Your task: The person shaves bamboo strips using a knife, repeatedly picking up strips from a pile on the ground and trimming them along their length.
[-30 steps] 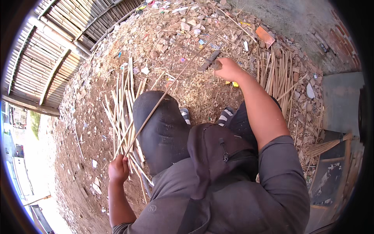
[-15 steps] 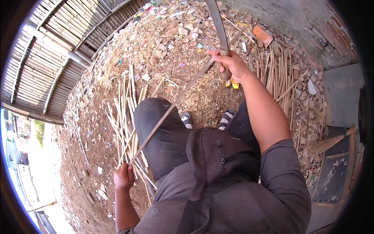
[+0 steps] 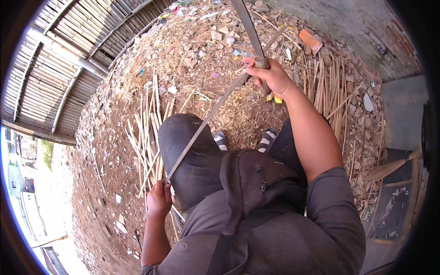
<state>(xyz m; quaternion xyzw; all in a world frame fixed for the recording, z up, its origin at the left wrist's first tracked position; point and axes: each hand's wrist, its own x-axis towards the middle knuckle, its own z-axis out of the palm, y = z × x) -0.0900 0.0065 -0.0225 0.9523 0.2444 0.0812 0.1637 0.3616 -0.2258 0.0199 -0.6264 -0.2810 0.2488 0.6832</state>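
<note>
My right hand (image 3: 274,79) is closed round the wooden handle of a long machete (image 3: 248,26), whose dark blade points up and away past the top edge. A long, thin bamboo strip (image 3: 207,120) slants across my right knee. Its near end is pinched in my left hand (image 3: 159,200), low beside my thigh. Farther up, the strip passes at the machete handle and the fingers of my right hand, and its far end sticks out beyond them. Whether those fingers also grip the strip is hard to see.
Split bamboo strips lie in a pile (image 3: 151,123) left of my legs, with another bundle (image 3: 326,87) at the right. Rubble and litter cover the ground around an orange brick (image 3: 310,41). A bamboo-slat wall (image 3: 68,59) stands left, a concrete wall (image 3: 348,36) right.
My left hand has moved right and slightly up, bringing the strip's near end closer to my thigh. The machete blade has tipped a little to the left; my right hand has barely shifted.
</note>
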